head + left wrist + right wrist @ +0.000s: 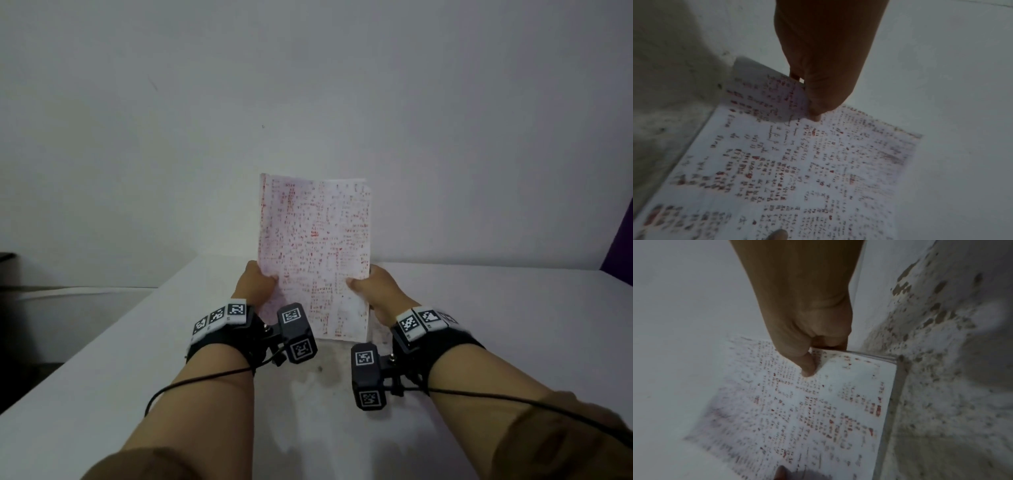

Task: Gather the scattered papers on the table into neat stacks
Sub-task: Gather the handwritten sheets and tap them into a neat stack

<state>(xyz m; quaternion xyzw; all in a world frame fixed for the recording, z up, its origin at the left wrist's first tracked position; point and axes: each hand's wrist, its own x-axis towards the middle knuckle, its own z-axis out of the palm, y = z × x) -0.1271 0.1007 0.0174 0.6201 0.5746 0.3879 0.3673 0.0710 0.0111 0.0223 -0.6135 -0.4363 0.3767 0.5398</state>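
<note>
Papers point(315, 253) upright on table point(102, 370), red writing unreadable, left hand point(255, 284) and right hand point(375, 289) pinching side edges

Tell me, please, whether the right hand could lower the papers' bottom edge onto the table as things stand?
Probably yes. The right hand and left hand grip the papers upright by their side edges, and the bare table below the bottom edge shows only stains.

Red print on papers point(315, 253) too blurred to read; sheet count unclear; fingers of both hands hidden behind; lower edge partly covered by wrist cameras point(297, 333)
</note>
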